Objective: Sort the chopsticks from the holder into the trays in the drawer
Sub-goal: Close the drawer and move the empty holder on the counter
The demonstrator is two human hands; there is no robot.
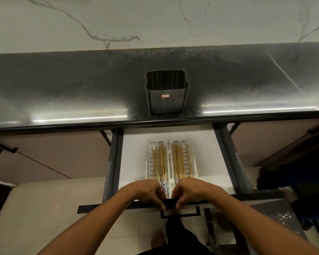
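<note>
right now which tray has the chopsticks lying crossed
The left tray: some of its chopsticks lie slanted across the others; in the right tray they lie nearly parallel.

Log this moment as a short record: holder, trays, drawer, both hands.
holder: steel chopstick holder upright on the dark counter, appears empty
left tray: white slotted tray holding bamboo chopsticks
right tray: white slotted tray, also holding chopsticks, beside the left tray
drawer: drawer pulled open below the counter
left hand: left hand on the drawer's front edge
right hand: right hand on the same edge, next to the left
</note>
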